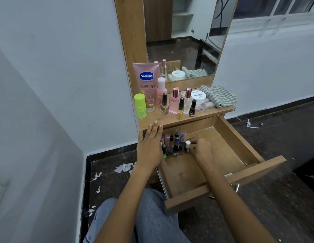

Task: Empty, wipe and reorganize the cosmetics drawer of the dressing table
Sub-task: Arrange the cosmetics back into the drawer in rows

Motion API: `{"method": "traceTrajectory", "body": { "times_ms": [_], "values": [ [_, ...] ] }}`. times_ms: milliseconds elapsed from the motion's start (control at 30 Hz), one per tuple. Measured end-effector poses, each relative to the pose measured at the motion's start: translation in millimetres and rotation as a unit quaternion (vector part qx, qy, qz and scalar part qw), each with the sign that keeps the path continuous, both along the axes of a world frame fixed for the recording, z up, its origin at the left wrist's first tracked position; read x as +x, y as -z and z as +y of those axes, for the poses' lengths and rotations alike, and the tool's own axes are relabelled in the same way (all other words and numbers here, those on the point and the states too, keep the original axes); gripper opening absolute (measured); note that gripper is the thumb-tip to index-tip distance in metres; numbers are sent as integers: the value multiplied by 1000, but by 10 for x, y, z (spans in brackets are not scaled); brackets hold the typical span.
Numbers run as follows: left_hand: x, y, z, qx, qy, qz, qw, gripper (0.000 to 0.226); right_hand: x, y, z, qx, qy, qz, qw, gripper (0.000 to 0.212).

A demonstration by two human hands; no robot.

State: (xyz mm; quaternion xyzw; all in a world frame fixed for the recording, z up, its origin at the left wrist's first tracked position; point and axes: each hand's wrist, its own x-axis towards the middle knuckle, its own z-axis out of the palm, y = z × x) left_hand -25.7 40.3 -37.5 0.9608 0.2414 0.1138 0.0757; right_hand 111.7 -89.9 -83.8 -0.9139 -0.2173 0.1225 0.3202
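Now we restock the drawer point(223, 137) with small bottles.
Our right hand point(202, 148) pinches a white-capped bottle point(188, 145) at three o'clock of the cluster; our left hand point(150, 146) lies spread at nine. Next: set it upright, then fetch from the desk point(152, 120).

Both forearms bare, no sleeves in view, no rings, watch or bracelets on left hand point(149, 146) or right hand point(202, 149). Nails short, pale on left. Legs in light blue faded denim jeans point(149, 216), soft creases at knees.
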Motion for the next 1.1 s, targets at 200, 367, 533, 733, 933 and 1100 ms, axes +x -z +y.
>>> {"method": "traceTrajectory", "body": {
  "times_ms": [200, 367, 533, 733, 933, 1100],
  "values": [
    [9, 24, 30, 3, 0, 4, 1000, 66, 53, -168, -147, -34, -11, -29, 999, 10],
    [17, 49, 38, 11, 2, 7, 1000, 68, 19, -106, -258, -59, -93, -61, 992, 22],
    [7, 69, 56, 19, 11, 8, 1000, 68, -22, -219, -207, -146, -141, -34, 979, 19],
    [-20, 75, 76, 38, 21, 3, 999, 66, -446, -214, -96, -129, -228, -99, 960, 16],
    [-78, 35, 136, 19, 51, -9, 998, 60, -482, -94, 188, -112, -258, -73, 957, 11],
    [-264, 142, -22, -24, 57, -137, 989, 44, -495, -27, 206, -65, -264, -96, 957, 15]
  ]
}}
